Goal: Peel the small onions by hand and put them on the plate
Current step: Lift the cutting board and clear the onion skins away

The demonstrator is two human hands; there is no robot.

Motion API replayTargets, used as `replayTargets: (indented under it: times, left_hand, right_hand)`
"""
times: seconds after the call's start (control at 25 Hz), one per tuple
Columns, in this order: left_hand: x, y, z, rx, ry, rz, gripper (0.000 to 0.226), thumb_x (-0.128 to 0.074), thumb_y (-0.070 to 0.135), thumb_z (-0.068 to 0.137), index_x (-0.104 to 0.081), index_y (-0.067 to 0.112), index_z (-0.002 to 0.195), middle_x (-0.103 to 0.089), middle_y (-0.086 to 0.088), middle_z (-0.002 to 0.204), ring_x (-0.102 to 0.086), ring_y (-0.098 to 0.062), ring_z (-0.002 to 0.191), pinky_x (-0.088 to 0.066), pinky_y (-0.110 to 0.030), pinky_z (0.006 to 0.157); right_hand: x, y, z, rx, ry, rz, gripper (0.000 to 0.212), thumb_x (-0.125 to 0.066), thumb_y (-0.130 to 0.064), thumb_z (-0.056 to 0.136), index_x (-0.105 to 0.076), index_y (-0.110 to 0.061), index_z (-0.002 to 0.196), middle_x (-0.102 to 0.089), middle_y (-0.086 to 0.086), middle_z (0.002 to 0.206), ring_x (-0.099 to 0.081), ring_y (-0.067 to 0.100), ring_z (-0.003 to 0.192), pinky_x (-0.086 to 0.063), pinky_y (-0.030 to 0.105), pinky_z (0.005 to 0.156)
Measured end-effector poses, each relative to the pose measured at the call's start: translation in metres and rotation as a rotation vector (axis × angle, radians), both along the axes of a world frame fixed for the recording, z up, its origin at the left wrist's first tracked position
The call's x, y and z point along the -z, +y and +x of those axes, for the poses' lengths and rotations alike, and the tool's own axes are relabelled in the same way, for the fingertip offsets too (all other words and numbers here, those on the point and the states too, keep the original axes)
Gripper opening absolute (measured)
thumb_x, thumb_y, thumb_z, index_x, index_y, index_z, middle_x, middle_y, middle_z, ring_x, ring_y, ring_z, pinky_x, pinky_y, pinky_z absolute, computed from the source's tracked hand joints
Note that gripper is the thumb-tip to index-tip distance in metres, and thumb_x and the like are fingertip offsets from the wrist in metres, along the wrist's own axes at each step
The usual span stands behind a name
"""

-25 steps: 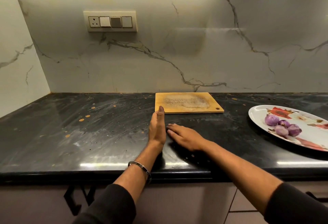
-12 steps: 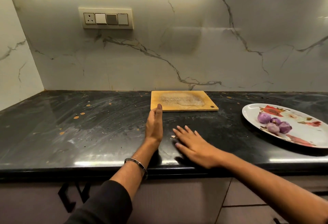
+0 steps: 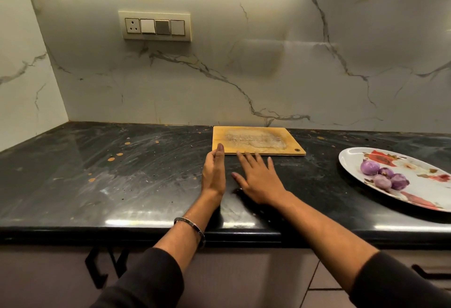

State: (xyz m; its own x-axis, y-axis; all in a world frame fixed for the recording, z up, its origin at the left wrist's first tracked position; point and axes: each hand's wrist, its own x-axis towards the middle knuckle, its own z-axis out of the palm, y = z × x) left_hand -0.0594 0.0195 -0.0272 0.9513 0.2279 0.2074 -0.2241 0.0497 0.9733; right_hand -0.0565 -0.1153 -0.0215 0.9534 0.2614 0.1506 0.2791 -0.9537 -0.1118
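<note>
Four small purple onions are clustered on the plate at the right edge of the frame. They are judged light, firm and smooth-skinned; each would best be pinched around its middle. The left hand stands edge-on with straight fingers and the right hand is spread flat on the surface; nothing is held.

Setting: a home kitchen. A polished black stone countertop runs into a corner, backed on both walls by a white marble-veined backsplash. A socket-and-switch plate is mounted on the back wall, lit by a strip light above. A wooden cutting board lies at the counter's back edge. Cabinet fronts with black handles sit below the front edge. A floral plate of small purple onions rests at the right end.
</note>
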Motion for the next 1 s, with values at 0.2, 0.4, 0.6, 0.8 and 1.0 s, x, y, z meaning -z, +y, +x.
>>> replayTargets:
  times: [0.2,0.4,0.6,0.8,1.0]
  left_hand:
    - [0.000,-0.001,-0.001,0.009,0.000,0.010,0.095,-0.030,0.087,0.071,-0.055,0.019,0.132,-0.058,0.009,0.123,-0.052,0.000,0.105,-0.030,-0.014,0.075]
    - [0.001,-0.003,0.001,0.021,-0.008,0.012,0.090,-0.032,0.086,0.073,-0.055,0.021,0.131,-0.056,0.016,0.114,-0.048,0.011,0.100,-0.032,-0.015,0.075]
    - [0.001,-0.001,0.000,0.019,-0.002,0.028,0.083,-0.035,0.083,0.077,-0.055,0.021,0.129,-0.057,0.014,0.114,-0.048,0.010,0.100,-0.033,-0.015,0.075]
    - [0.000,0.001,-0.002,-0.004,0.019,0.050,0.081,-0.030,0.084,0.078,-0.057,0.023,0.124,-0.056,0.024,0.103,-0.049,0.009,0.095,-0.032,-0.017,0.072]
    - [-0.001,-0.004,-0.002,0.012,-0.001,0.050,0.089,-0.030,0.088,0.073,-0.057,0.022,0.126,-0.054,0.025,0.104,-0.048,0.010,0.097,-0.031,-0.017,0.072]
  right_hand:
    - [0.011,-0.022,-0.044,-0.083,0.113,0.103,0.080,-0.017,-0.076,0.093,0.006,-0.037,0.159,0.006,-0.009,0.168,0.012,0.016,0.155,0.009,0.052,0.124]
    - [0.025,-0.015,-0.033,-0.101,0.084,0.003,0.079,-0.016,-0.075,0.093,0.012,-0.038,0.157,0.018,-0.008,0.166,0.028,0.017,0.149,0.019,0.052,0.120]
    - [0.010,0.001,0.006,0.002,-0.028,0.035,0.066,-0.025,-0.055,0.105,-0.006,-0.026,0.161,-0.002,0.002,0.170,0.009,0.024,0.156,0.007,0.053,0.124]
    - [0.014,-0.021,-0.008,0.130,0.018,0.242,0.071,-0.029,-0.055,0.104,-0.014,-0.013,0.160,-0.014,0.007,0.168,-0.008,0.024,0.156,-0.008,0.046,0.125]
    - [0.019,-0.027,-0.015,0.227,0.174,0.298,0.080,-0.027,-0.060,0.103,-0.011,-0.006,0.159,-0.016,0.013,0.167,-0.012,0.026,0.155,-0.008,0.045,0.125]
